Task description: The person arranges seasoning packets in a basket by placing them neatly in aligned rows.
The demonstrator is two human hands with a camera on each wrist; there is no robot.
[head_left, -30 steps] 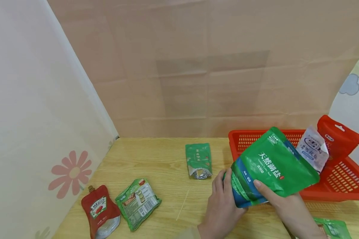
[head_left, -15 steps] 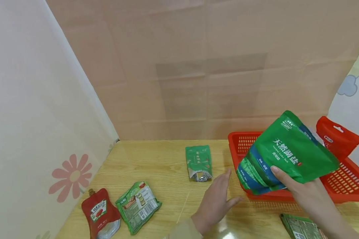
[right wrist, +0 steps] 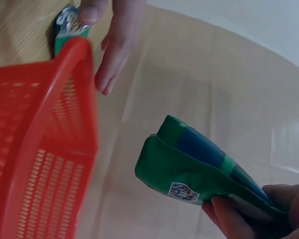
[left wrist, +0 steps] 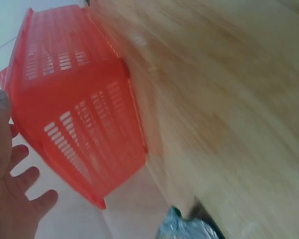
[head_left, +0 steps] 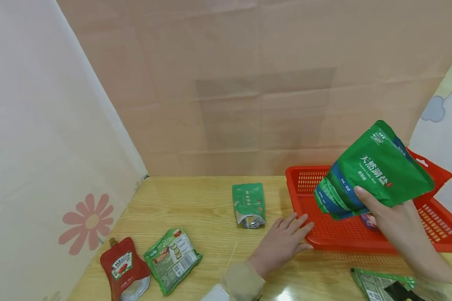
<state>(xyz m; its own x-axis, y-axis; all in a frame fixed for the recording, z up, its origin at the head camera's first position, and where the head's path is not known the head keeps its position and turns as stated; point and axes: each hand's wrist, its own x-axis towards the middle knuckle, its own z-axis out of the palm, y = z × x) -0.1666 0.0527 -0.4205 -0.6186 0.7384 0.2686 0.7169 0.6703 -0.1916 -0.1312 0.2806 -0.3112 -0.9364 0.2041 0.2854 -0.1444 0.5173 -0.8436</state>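
Observation:
My right hand (head_left: 393,219) grips a green and blue salt pouch (head_left: 376,171) by its lower right part, the thumb across its printed front. The pouch hangs tilted above the red plastic basket (head_left: 299,184). In the right wrist view the pouch (right wrist: 189,169) shows its folded side and a QR code. My left hand (head_left: 282,242) has its fingers spread at the basket's near left corner. In the left wrist view that hand (left wrist: 10,189) is beside the rim of the basket (left wrist: 79,94); whether it touches is hard to tell.
A red pouch (head_left: 431,171) leans in the basket, partly hidden. A green foil pouch (head_left: 249,205) stands left of the basket. Farther left lie a green packet (head_left: 173,261) and a red ketchup pouch (head_left: 124,267). Another green packet (head_left: 376,284) lies before the basket.
My left hand has let go of the salt pouch and moved to the basket's near left corner. The right hand has raised the pouch and carried it rightward over the basket.

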